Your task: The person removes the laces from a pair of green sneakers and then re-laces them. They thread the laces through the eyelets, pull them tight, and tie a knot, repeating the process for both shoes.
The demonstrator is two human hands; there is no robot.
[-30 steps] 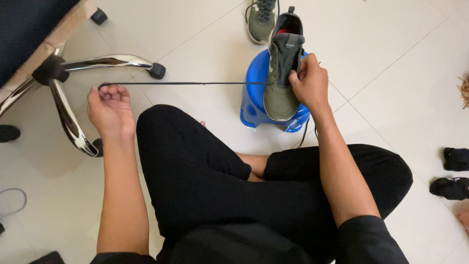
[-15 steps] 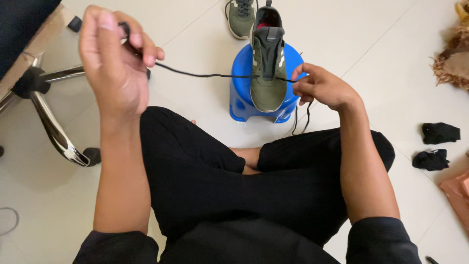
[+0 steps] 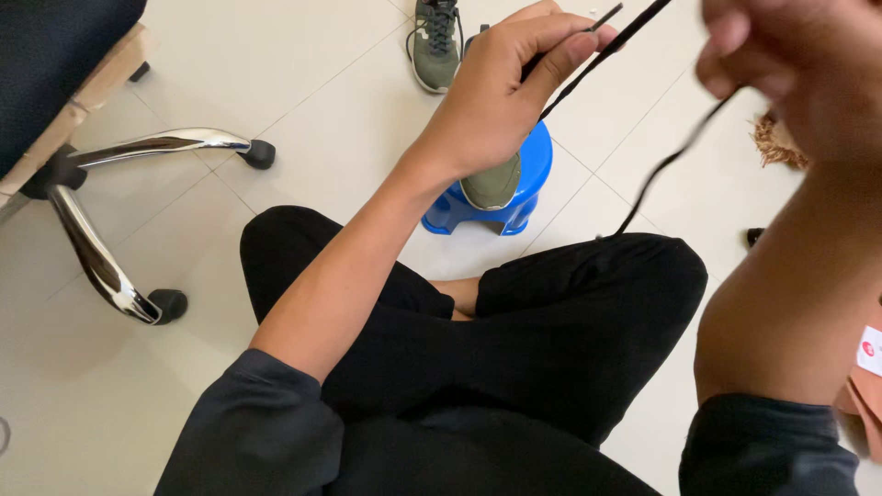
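I sit cross-legged on a pale tiled floor. My left hand (image 3: 501, 87) is raised in front of me and pinches one end of a black shoelace (image 3: 597, 41). My right hand (image 3: 799, 64), blurred and close to the camera at the upper right, grips the lace's other end, which trails down toward my knee. An olive-green sneaker (image 3: 490, 186) rests on a small blue plastic stool (image 3: 528, 174); my left hand hides most of it. A second olive sneaker (image 3: 434, 44) lies on the floor beyond.
An office chair with a chrome star base (image 3: 101, 211) and black castors stands at the left. A straw-like bundle (image 3: 776, 142) and a dark sock (image 3: 755, 236) lie at the right. A tan package corner (image 3: 864, 367) shows at the right edge.
Both hands rose toward the camera with the lace ends. My left hand swung from the far left to above the stool, covering the shoe. My right hand lifted off the shoe's side.
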